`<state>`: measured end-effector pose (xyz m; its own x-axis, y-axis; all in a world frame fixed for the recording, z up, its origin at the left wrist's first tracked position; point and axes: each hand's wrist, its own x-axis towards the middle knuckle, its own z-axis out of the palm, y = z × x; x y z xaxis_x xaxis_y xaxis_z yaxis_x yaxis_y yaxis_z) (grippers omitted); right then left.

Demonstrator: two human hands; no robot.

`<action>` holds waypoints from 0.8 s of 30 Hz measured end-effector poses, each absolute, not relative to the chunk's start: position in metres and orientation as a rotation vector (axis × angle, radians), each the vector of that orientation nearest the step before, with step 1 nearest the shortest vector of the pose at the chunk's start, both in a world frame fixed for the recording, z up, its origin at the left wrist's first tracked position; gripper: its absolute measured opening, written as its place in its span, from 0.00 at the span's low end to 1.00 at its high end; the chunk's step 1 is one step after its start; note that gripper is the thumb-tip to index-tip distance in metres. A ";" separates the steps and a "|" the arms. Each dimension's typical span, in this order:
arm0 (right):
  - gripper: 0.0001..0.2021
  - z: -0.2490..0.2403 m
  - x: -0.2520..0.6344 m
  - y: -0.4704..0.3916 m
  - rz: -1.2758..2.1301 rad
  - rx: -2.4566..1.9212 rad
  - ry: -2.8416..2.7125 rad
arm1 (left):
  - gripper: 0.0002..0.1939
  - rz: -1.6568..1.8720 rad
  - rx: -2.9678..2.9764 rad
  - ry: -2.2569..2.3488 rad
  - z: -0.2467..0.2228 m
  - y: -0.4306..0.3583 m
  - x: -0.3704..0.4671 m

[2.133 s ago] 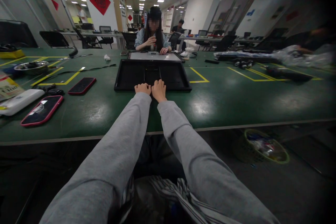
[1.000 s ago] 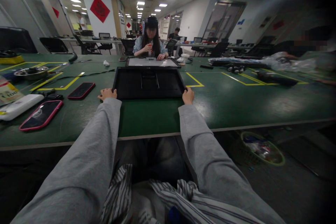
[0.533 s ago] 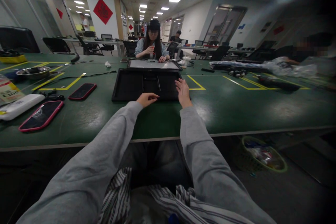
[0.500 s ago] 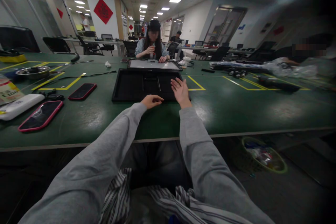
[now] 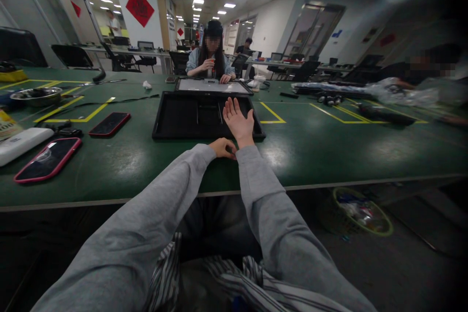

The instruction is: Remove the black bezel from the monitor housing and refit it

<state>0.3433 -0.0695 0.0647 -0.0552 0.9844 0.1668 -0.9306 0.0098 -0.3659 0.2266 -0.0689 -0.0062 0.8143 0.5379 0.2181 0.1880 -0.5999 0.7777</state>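
My right hand [image 5: 239,124] is raised palm up with its fingers spread, over the right part of a black rectangular frame [image 5: 175,117]; nothing lies in it. My left hand [image 5: 224,148] is at the cuff of the right sleeve [image 5: 252,163], its fingers curled and pinched against the grey cloth at the wrist. The black frame lies flat on the green table [image 5: 310,156], with a thin bracket shape in its middle. Just behind it rests a grey panel [image 5: 212,86] with a dark border.
Two phones [image 5: 48,160] [image 5: 109,124], a white box [image 5: 24,145] and a metal bowl [image 5: 36,96] stand at the left. Across the table sits a person [image 5: 210,58] holding an orange tool. Plastic wrap [image 5: 398,90] lies at the right; below is a basket [image 5: 361,212].
My left hand has moved right to the right sleeve's cuff, its fingers now curled. My right hand has shifted left and turned its palm further up. The view has tilted slightly.
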 end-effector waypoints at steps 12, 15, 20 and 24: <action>0.26 0.043 0.380 -0.040 1.351 -0.636 -0.537 | 0.22 0.771 2.310 0.870 -0.013 -0.058 0.211; 0.25 0.034 0.408 -0.037 1.199 -0.759 -0.565 | 0.27 0.826 2.285 0.960 -0.012 -0.050 0.193; 0.27 0.022 0.435 -0.038 1.061 -0.850 -0.604 | 0.19 1.171 2.364 1.247 0.010 -0.049 0.155; 0.24 0.026 0.443 -0.032 0.918 -0.927 -0.798 | 0.17 1.302 2.402 1.550 0.028 -0.061 0.120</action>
<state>0.4431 -0.0319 0.0261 0.3937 0.9029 0.1723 -0.2967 0.3022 -0.9059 0.1201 -0.0608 0.0284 0.1694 0.7548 0.6337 0.7543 -0.5131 0.4096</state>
